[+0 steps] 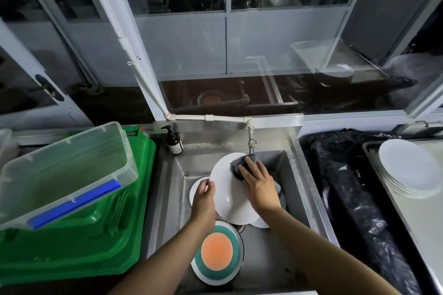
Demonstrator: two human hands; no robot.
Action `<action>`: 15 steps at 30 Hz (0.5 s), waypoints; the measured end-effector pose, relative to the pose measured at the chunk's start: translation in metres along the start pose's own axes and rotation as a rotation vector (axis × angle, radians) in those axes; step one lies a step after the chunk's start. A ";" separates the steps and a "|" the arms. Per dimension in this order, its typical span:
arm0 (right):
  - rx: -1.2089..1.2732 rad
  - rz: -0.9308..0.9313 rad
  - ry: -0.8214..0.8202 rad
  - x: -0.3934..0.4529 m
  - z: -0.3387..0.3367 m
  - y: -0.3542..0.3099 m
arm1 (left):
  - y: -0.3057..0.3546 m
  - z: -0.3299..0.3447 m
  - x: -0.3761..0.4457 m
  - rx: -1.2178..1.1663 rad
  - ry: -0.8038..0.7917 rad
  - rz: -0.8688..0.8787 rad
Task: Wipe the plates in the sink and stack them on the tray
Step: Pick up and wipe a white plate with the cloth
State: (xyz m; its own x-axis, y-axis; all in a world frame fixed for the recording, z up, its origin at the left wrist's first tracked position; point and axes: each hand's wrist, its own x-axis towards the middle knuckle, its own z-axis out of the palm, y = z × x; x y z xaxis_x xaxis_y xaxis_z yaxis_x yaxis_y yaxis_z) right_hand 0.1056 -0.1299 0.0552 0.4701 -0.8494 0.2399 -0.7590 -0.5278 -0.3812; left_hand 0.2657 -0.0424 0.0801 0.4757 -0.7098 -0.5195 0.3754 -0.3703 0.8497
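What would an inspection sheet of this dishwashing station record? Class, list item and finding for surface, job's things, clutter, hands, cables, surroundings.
Surface: steel sink, dull and stained.
Job's things: white plate held tilted over the sink; grey cloth on its upper edge; more plates beneath; orange and teal plate near the front; stack of white plates on the tray, right.
Clutter: pump bottle; clear tub on green crate; black plastic sheet.
Hands: left hand grips the plate's rim; right hand presses the cloth.
Cables: nothing seen.
Surroundings: tap, white pipe, glass windows behind.

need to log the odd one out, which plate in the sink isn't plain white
The plate nearest the person, under the left forearm: orange centre with a teal ring. The one being wiped and the others in the sink are plain white.
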 end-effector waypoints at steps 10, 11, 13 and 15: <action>0.148 -0.187 0.017 -0.045 0.026 -0.056 | 0.013 0.018 -0.025 -0.021 0.060 0.094; 0.156 -0.204 -0.003 -0.046 0.029 -0.050 | 0.010 0.015 -0.025 -0.018 0.064 0.081; 0.142 -0.298 -0.045 -0.043 0.033 -0.033 | -0.001 0.007 -0.021 -0.023 0.089 0.072; 0.114 -0.275 -0.037 -0.039 0.033 -0.016 | -0.010 0.000 -0.019 -0.017 0.118 0.043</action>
State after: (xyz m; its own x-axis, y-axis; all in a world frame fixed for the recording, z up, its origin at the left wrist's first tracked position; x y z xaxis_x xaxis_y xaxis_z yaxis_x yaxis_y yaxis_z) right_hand 0.1147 -0.0882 0.0225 0.6684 -0.6731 0.3166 -0.5465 -0.7331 -0.4048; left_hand 0.2532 -0.0256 0.0815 0.5816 -0.6491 -0.4903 0.3652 -0.3301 0.8704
